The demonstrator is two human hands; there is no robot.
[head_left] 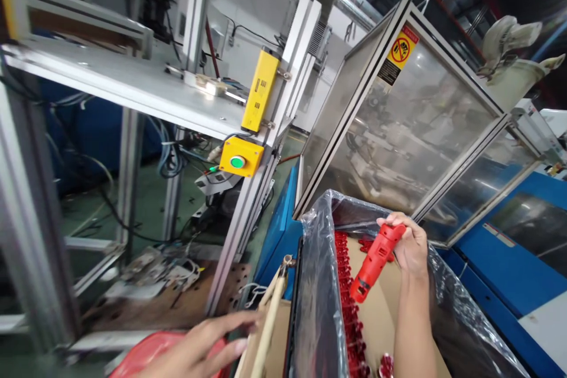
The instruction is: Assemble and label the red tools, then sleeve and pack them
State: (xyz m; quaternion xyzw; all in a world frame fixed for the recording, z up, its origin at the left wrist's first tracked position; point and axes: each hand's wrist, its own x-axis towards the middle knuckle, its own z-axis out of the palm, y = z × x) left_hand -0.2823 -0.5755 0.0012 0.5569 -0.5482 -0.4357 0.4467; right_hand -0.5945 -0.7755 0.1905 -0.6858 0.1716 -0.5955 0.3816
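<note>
My right hand (410, 245) is closed around the top of a red plastic part (374, 263), holding it tilted above a cardboard box (381, 313) lined with a clear plastic bag (316, 283). A row of several more red parts (348, 307) lies along the box's left inner side. My left hand (208, 345) reaches out low at the bottom, fingers stretched and apart, holding nothing. It hovers just left of a wooden stick (270, 322) with a metal ring end, beside the box's outer wall.
A red rounded object (146, 354) sits under my left hand. An aluminium frame bench (119, 85) with a yellow button box (240, 156) stands at left. A machine enclosure with clear panels (398, 130) rises behind the box, blue housing (514, 266) at right. Cables litter the floor.
</note>
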